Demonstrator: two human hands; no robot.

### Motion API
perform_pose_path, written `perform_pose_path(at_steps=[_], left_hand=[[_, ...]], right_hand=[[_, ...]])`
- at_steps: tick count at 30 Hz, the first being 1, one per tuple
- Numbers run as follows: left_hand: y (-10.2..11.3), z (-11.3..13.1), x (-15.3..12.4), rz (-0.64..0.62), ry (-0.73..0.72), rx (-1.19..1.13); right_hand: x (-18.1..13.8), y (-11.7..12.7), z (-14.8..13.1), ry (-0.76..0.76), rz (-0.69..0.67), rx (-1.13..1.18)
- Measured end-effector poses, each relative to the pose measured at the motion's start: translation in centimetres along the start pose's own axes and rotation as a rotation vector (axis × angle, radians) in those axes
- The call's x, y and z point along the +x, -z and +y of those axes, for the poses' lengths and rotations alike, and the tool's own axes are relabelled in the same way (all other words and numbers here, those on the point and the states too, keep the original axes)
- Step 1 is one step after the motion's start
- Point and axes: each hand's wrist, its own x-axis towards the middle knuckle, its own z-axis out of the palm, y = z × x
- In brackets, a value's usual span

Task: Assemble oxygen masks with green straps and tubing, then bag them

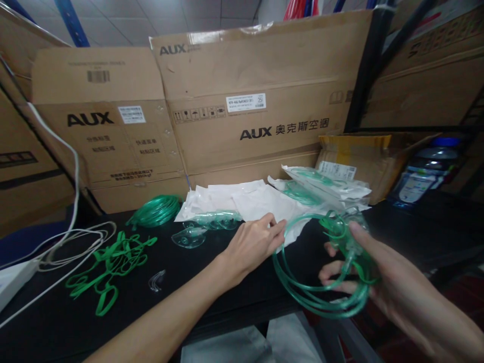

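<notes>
My right hand grips a clear green oxygen mask together with its coiled green tubing, whose loops hang over the table's front edge. My left hand has its fingers curled together beside the loops, in front of a stack of white paper pouches. What its fingertips hold, if anything, is hidden. Clear green mask shells lie left of this hand, with one mask shell apart in front. Packed masks in clear-fronted pouches are piled behind my right hand.
On the black table lie coiled green tubing, tangled green elastic straps and small clear strips. White cables run at left. Cardboard boxes stand behind; a blue-capped bottle is at right.
</notes>
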Motion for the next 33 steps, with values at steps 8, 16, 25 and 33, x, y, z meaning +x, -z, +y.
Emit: perform_pose_path(at_steps=[8,16,25,33], left_hand=[[-0.6,0.2,0.1,0.1,0.001,-0.082],[-1.0,0.1,0.1,0.145,0.0,-0.126],[-0.7,-0.1,0.2,0.107,-0.008,-0.152],[0.4,0.4,-0.5,0.009,0.021,-0.145]], right_hand=[[1.3,-0.7,-0.3,0.112,0.122,0.13],[1.8,-2.3,3.2,0.167,0.177,0.223],[1.9,-0.6,3.5,0.253,0.053,-0.261],[1.1,-0.6,3.5,0.076,-0.011,-0.289]])
